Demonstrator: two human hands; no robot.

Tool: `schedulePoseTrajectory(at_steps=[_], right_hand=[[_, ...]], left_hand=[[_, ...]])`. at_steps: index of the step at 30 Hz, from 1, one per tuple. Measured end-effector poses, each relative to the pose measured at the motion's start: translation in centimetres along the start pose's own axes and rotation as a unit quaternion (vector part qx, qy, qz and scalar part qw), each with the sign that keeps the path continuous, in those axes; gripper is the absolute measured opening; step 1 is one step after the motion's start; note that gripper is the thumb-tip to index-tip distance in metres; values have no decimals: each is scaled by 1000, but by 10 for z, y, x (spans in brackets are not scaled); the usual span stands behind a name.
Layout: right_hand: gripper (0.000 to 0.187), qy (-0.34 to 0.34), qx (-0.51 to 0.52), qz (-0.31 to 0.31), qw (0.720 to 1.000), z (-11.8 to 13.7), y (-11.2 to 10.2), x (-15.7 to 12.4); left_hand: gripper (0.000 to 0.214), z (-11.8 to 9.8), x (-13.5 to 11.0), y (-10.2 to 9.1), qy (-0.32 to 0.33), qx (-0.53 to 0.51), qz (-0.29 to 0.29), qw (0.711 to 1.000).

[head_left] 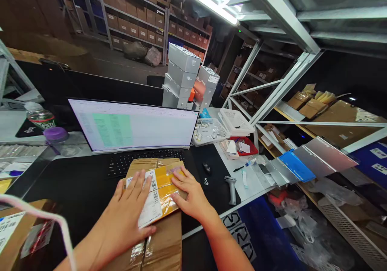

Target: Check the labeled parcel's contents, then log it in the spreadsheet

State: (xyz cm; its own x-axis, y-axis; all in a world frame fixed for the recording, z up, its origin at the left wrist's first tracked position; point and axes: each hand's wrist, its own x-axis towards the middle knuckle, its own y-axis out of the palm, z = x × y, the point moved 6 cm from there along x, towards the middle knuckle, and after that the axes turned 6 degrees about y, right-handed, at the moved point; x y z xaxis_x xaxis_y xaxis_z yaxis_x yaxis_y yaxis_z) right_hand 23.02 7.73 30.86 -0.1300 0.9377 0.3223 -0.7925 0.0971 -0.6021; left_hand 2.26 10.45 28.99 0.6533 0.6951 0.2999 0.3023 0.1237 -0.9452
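A flat yellow package (pixel 167 192) with shiny tape and a white barcode label (pixel 150 211) lies on a brown cardboard box (pixel 165 244) in front of me. My left hand (pixel 128 206) rests open across the label side, fingers stretched out and thumb apart. On the package's right part lies my right hand (pixel 193 193), also open, with its fingertips on the yellow surface. Just beyond the box is a black keyboard (pixel 117 164), partly covered by it. Behind that stands a monitor (pixel 151 130) showing a spreadsheet with a green block.
To the right are a mouse (pixel 207 167), a barcode scanner (pixel 231 190) and white baskets (pixel 237 122). Another labelled box (pixel 26 238) and a pale cord (pixel 57 216) are at lower left. A bottle (pixel 39 115) and a purple-lidded jar (pixel 56 136) stand left of the monitor.
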Motion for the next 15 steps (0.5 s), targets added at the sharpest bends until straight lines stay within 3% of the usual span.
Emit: schedulePoseTrajectory(at_steps=[2, 4, 9, 15], right_hand=[[53, -6, -7, 12, 1000, 1, -1, 0], [54, -12, -11, 16, 1000, 1, -2, 0], [56, -11, -13, 5, 1000, -4, -1, -4], [76, 5, -44, -37, 998, -9, 3, -13]], left_hand=[[151, 9, 10, 2, -16, -19, 58, 998], [148, 13, 18, 1, -13, -20, 80, 996], [114, 9, 24, -1, 35, 28, 62, 997], [102, 13, 22, 1, 85, 62, 10, 994]])
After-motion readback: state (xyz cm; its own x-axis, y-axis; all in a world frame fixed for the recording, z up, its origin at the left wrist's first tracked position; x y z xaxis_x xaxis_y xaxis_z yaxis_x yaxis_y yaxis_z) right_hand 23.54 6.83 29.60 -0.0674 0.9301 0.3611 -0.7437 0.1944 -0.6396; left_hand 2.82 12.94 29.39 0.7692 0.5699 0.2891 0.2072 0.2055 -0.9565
